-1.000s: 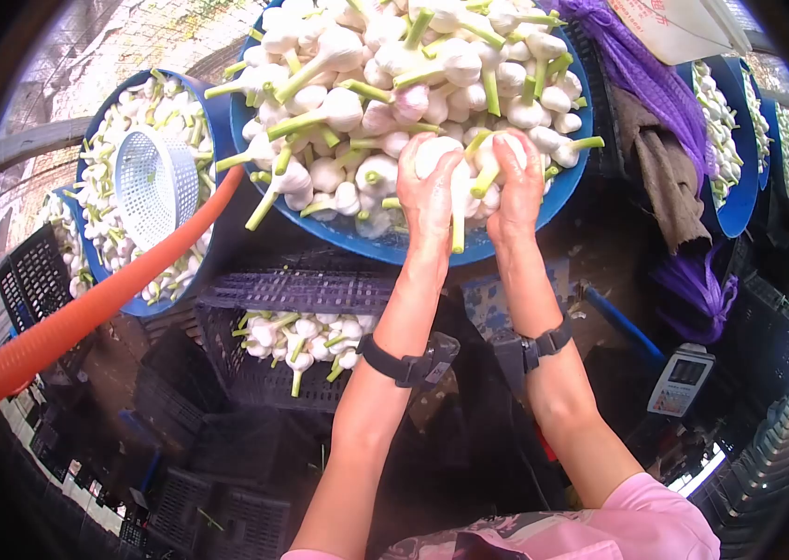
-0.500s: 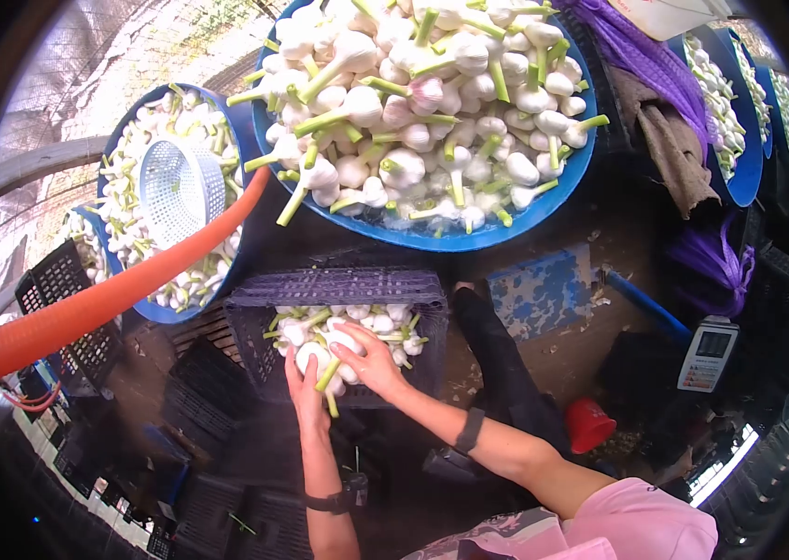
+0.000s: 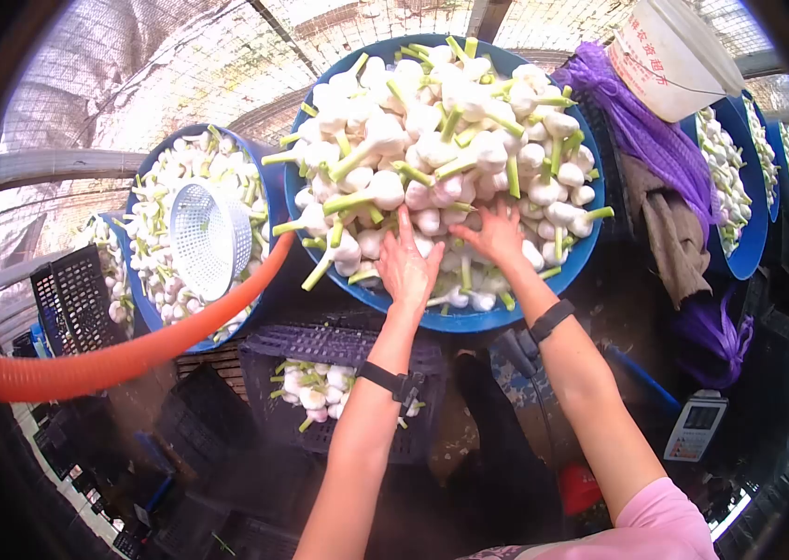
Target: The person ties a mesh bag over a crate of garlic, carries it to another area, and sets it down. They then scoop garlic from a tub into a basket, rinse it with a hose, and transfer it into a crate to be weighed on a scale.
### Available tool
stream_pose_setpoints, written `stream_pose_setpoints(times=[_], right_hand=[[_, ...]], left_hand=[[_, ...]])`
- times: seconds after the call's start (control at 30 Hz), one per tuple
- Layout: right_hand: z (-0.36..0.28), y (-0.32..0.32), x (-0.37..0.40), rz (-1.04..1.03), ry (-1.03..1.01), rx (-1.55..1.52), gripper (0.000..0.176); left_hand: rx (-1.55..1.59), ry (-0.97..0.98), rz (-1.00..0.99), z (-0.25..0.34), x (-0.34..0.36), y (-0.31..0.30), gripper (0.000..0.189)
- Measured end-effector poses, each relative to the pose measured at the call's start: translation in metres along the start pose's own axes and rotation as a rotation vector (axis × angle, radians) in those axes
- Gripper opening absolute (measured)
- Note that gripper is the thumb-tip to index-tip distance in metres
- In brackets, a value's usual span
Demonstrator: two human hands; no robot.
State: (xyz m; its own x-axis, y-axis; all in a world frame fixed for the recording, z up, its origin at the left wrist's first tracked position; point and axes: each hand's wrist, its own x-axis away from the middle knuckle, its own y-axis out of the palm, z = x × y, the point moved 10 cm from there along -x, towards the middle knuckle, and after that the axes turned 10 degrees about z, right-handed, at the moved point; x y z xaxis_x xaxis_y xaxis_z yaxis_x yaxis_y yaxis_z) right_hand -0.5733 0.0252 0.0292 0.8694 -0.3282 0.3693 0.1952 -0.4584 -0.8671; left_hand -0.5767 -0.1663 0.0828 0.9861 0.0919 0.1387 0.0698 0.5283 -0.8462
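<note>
A large blue tub (image 3: 450, 322) is heaped with white garlic bulbs (image 3: 380, 135) with green stems, some sitting in water at the near edge. Both hands reach into this heap. My left hand (image 3: 408, 266) lies on the bulbs at the near middle, its fingers spread and holding nothing. To its right my right hand (image 3: 497, 233) touches the bulbs with fingers apart, some fingertips hidden among them. Below the tub, a dark plastic crate (image 3: 338, 341) holds more garlic (image 3: 315, 387); my left forearm passes over its right part.
An orange hose (image 3: 161, 345) crosses the left side, before a second blue tub (image 3: 147, 308) of garlic with a white strainer (image 3: 203, 238). A white bucket (image 3: 660, 56), purple netting (image 3: 656, 140), a scale (image 3: 696, 425) and a red container (image 3: 581, 490) are at right.
Both hands have left the garlic in the crate and moved up into the large tub's heap. The view has tilted up, so the tubs and crate appear lower.
</note>
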Motion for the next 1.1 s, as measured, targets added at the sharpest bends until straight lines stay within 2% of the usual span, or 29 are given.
stream_pose_setpoints(times=[0.03, 0.1, 0.13, 0.2, 0.27, 0.33, 0.37, 0.43, 0.5, 0.57, 0.6, 0.67, 0.7, 0.73, 0.77, 0.8, 0.83, 0.87, 0.9, 0.93, 0.97, 1.0, 1.03, 1.07, 1.1], right_hand=[[0.008, 0.011, -0.007, -0.021, 0.013, 0.029, 0.077], [0.015, 0.039, -0.031, -0.117, -0.051, 0.137, 0.080], [0.020, 0.053, -0.039, -0.088, -0.088, 0.131, 0.080], [0.023, 0.051, -0.040, 0.031, -0.160, 0.103, 0.078], [0.030, 0.046, -0.016, -0.066, -0.147, 0.165, 0.076], [0.020, 0.030, 0.013, -0.221, -0.135, 0.249, 0.071], [0.025, 0.029, 0.025, -0.233, -0.126, 0.254, 0.071], [0.012, 0.027, 0.033, -0.200, -0.249, 0.329, 0.078], [0.026, 0.057, 0.015, -0.235, -0.197, 0.297, 0.077], [0.056, 0.110, -0.009, -0.040, -0.281, 0.498, 0.079], [0.043, 0.088, 0.002, -0.040, -0.248, 0.512, 0.064], [0.043, 0.063, 0.012, -0.087, -0.214, 0.514, 0.065], [0.038, 0.055, 0.013, -0.134, -0.195, 0.477, 0.065], [0.029, 0.046, 0.015, -0.274, -0.253, 0.439, 0.058], [0.025, 0.022, 0.016, -0.273, -0.256, 0.443, 0.058], [0.018, 0.001, 0.023, -0.380, -0.203, 0.302, 0.053], [0.009, -0.019, 0.032, -0.488, -0.146, 0.159, 0.048], [-0.004, -0.060, 0.030, -0.359, -0.082, 0.089, 0.042], [-0.018, -0.093, 0.024, -0.224, -0.025, 0.015, 0.037], [-0.045, -0.121, 0.016, -0.018, -0.127, -0.078, 0.043], [-0.070, -0.145, 0.013, 0.190, -0.226, -0.168, 0.050], [-0.090, -0.144, 0.000, 0.346, -0.377, -0.082, 0.054], [-0.106, -0.130, -0.012, 0.502, -0.527, 0.004, 0.059], [-0.107, -0.099, -0.024, 0.438, -0.509, 0.017, 0.063], [-0.104, -0.094, -0.023, 0.433, -0.507, 0.013, 0.063]], left_hand=[[-0.004, 0.003, 0.002, 0.001, -0.002, 0.008, 0.090], [-0.222, 0.059, 0.086, -0.002, -0.002, 0.015, 0.098], [-0.286, 0.020, 0.027, -0.010, -0.012, 0.027, 0.103], [-0.203, -0.025, -0.047, -0.017, -0.020, 0.041, 0.102], [-0.210, -0.041, -0.066, -0.023, -0.015, 0.038, 0.100], [-0.090, -0.139, -0.184, -0.040, 0.002, 0.049, 0.095], [-0.088, -0.143, -0.199, -0.043, 0.014, 0.051, 0.095], [-0.117, -0.205, -0.336, -0.053, 0.030, 0.060, 0.091], [-0.309, -0.066, -0.322, -0.048, 0.023, 0.075, 0.075], [-0.313, -0.156, -0.460, -0.070, 0.012, 0.124, 0.069], [-0.297, -0.156, -0.472, -0.069, 0.014, 0.138, 0.069], [-0.330, -0.218, -0.446, -0.062, 0.012, 0.148, 0.060], [-0.325, -0.211, -0.441, -0.060, 0.008, 0.138, 0.060], [-0.311, -0.079, -0.506, -0.048, 0.010, 0.123, 0.058], [-0.294, 0.056, -0.566, -0.033, 0.012, 0.110, 0.056], [-0.239, -0.014, -0.582, -0.018, 0.009, 0.073, 0.049], [-0.077, 0.040, -0.336, -0.007, -0.001, 0.040, 0.037], [0.075, 0.048, -0.163, 0.008, -0.010, 0.003, 0.032], [0.059, 0.135, 0.073, 0.036, -0.024, -0.042, 0.035], [0.044, 0.224, 0.307, 0.064, -0.034, -0.083, 0.039], [-0.035, 0.279, 0.466, 0.082, -0.047, -0.104, 0.053], [-0.160, 0.296, 0.544, 0.083, -0.067, -0.098, 0.062], [-0.166, 0.297, 0.550, 0.083, -0.081, -0.086, 0.062], [-0.152, 0.191, 0.426, 0.072, -0.098, -0.063, 0.061], [-0.136, 0.085, 0.297, 0.058, -0.105, -0.041, 0.061]])
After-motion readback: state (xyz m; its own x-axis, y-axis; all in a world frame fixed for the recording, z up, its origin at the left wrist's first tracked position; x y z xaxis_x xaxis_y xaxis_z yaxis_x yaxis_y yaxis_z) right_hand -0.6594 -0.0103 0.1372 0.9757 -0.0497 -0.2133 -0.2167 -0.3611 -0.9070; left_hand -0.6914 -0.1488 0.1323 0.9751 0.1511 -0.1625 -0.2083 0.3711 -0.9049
